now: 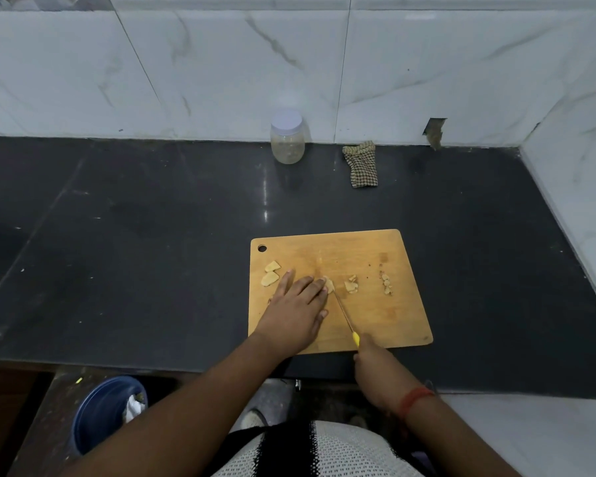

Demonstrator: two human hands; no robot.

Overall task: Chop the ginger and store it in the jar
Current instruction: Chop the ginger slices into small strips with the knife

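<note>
A wooden cutting board (375, 315) lies on the dark counter. My left hand (295, 309) rests flat on the board, its straight fingertips pressing a ginger piece (329, 285). My right hand (370, 364) grips the yellow handle of a thin knife (344, 313) whose blade tip meets that ginger piece. Two larger ginger slices (271, 273) lie at the board's left. Cut bits (351, 285) and finer chopped ginger (386, 284) lie to the right. A clear jar (287, 139) with a white lid stands shut at the back by the wall.
A checked cloth (361, 164) lies crumpled to the right of the jar. Marble-tiled walls close the back and right side of the counter (152, 242). Below the counter edge at the left stands a blue bin (100, 413).
</note>
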